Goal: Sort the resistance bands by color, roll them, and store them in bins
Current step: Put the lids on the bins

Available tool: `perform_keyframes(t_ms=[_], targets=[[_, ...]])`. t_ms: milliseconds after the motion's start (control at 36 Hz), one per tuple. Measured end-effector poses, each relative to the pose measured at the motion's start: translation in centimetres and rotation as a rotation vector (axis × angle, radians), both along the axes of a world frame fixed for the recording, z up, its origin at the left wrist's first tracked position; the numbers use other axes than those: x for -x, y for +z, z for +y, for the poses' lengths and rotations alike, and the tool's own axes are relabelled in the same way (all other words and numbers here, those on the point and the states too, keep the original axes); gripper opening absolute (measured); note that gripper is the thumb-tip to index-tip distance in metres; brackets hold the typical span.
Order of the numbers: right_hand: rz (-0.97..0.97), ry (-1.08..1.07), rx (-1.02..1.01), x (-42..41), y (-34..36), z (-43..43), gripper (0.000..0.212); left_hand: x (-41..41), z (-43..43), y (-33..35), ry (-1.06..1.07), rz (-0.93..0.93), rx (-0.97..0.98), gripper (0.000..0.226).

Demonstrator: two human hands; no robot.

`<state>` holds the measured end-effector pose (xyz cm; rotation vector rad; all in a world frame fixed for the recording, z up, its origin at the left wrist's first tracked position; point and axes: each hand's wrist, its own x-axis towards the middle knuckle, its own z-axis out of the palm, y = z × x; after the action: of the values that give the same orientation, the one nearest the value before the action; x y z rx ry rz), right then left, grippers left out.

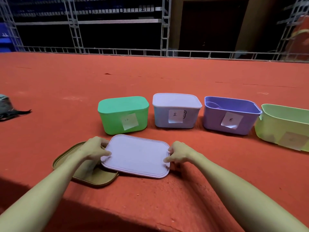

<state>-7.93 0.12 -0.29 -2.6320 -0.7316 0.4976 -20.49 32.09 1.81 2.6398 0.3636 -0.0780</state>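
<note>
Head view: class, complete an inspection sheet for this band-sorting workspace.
Surface: red carpet.
Job's things: green bin and pale blue bin lidded; purple bin and yellow-green bin open; all paper-labelled; olive lid on the carpet.
Clutter: grey bag at the left edge.
Grips: left hand and right hand pinch the lilac lid at its ends.
Cables: nothing seen.
Surroundings: metal trusses, dark backdrop.

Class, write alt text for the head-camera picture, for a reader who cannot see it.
The left hand and right hand grip a pale lilac lid by its short ends, partly over an olive lid on red carpet. Behind, four paper-labelled bins stand in a row: the green bin and pale bin lidded, the purple bin and yellow-green bin open.
</note>
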Motion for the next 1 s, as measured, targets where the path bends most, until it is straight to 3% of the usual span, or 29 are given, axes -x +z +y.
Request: perform_keyframes(t_ms=[111, 194, 306, 389, 500, 583, 639, 750, 833, 861, 944, 1000], targets=[[0.008, -0.026, -0.068, 0.0, 0.9, -0.6, 0.033, 0.0, -0.6, 1.1, 0.085, -0.099, 0.101, 0.006], [0.021, -0.049, -0.214, 0.2, 2.1, -1.2, 0.037, -0.2, -0.7, 1.6, 0.121, -0.126, 0.258, 0.025], [0.051, -0.170, -0.450, 0.5, 4.1, -2.6, 0.047, -0.5, -2.6, 2.8, 0.177, -0.189, 0.501, 0.023], [0.098, -0.270, -0.582, 0.1, 5.2, -4.0, 0.044, -0.8, -4.6, 3.9, 0.232, -0.238, 0.630, 0.042], [0.193, -0.341, -0.726, -0.1, 6.0, -5.9, 0.062, -1.3, -7.4, 4.8, 0.291, -0.289, 0.853, 0.041], [0.226, -0.386, -0.848, 0.3, 6.8, -7.3, 0.052, -0.9, -8.7, 5.0, 0.294, -0.313, 0.937, 0.046], [0.218, -0.375, -0.854, 0.4, 6.9, -8.2, 0.047, -0.9, -9.1, 4.9, 0.264, -0.347, 0.942, 0.048], [0.172, -0.369, -0.785, 0.2, 6.6, -10.3, 0.073, -0.4, -10.0, 5.2, 0.132, -0.316, 0.829, 0.047], [0.172, -0.272, -0.720, 0.8, 7.2, -11.4, 0.050, -0.3, -10.1, 5.2, 0.078, -0.276, 0.808, 0.023], [0.156, -0.244, -0.701, 0.8, 7.2, -11.7, 0.047, -0.2, -10.1, 5.3, 0.061, -0.259, 0.815, 0.026], [0.111, -0.212, -0.660, 1.0, 7.5, -12.5, 0.057, 0.0, -10.4, 5.6, -0.028, -0.210, 0.789, 0.030], [0.129, -0.173, -0.620, 1.5, 7.9, -12.8, 0.033, 0.0, -10.7, 5.7, -0.074, -0.207, 0.763, 0.024]])
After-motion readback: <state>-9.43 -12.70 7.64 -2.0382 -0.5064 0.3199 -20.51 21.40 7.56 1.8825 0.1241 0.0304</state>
